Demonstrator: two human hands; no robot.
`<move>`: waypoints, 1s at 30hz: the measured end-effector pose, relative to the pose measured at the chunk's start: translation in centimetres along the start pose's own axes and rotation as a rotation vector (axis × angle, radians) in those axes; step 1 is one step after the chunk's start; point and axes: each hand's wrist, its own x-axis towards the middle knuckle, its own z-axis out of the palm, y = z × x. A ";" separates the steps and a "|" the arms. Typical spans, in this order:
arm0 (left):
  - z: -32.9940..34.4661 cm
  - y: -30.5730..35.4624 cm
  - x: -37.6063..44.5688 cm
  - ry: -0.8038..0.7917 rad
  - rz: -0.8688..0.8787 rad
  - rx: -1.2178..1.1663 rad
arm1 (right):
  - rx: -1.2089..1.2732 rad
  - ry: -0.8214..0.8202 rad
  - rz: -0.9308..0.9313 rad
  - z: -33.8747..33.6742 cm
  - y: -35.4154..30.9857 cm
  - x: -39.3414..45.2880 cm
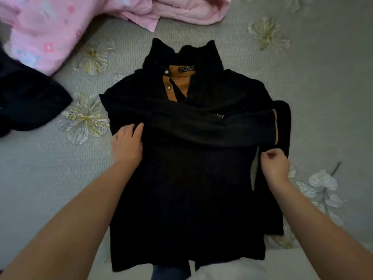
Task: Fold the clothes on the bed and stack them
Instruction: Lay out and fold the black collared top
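Grey bedsheet with pale printed flowers, spread across the whole view. Black long-sleeved shirt laid flat on it in the middle, collar toward the far side, hem toward the near edge. Pink quilt with small printed figures, crumpled at the far left corner, and beside it a plain pink blanket bunched along the far edge. Dark garment heaped at the left, partly over the quilt's lower edge, well apart from the shirt.

On the shirt: one sleeve folded across the chest from left to right, its cuff near the right side with a thin orange-brown edge. Second sleeve folded down along the right side. Orange-brown lining inside the open collar, with two small pale buttons. Small dark neck label sewn there, writing too small to read. Pale chest lettering just above the folded sleeve, only the ending "ley" readable, the rest covered.

Left hand reaching forward with bare forearm, palm down, fingers curled round the lower edge of the crossed sleeve at the shirt's left side, grasping it. Right hand at the shirt's right edge, fingers curled inward in a pinch on the black fabric of the second sleeve, wrist bent slightly, bare forearm coming from the lower right.
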 end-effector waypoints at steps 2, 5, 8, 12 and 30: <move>-0.2 -0.1 0.6 0.026 0.024 0.004 | -0.109 0.090 -0.237 -0.3 -0.8 -0.2; -0.1 -0.6 1.6 0.042 0.093 0.046 | -0.274 0.119 -0.518 0.0 -2.3 1.1; -0.4 -1.0 2.3 0.011 0.106 -0.015 | -0.315 -0.021 -0.276 0.0 -3.9 3.7; -2.0 -2.1 1.8 0.128 0.152 -0.126 | -0.083 -0.007 -0.360 -0.5 -5.4 3.2; -2.9 -3.4 3.7 0.213 0.284 -0.085 | -0.693 -0.060 -0.485 2.5 -5.6 1.4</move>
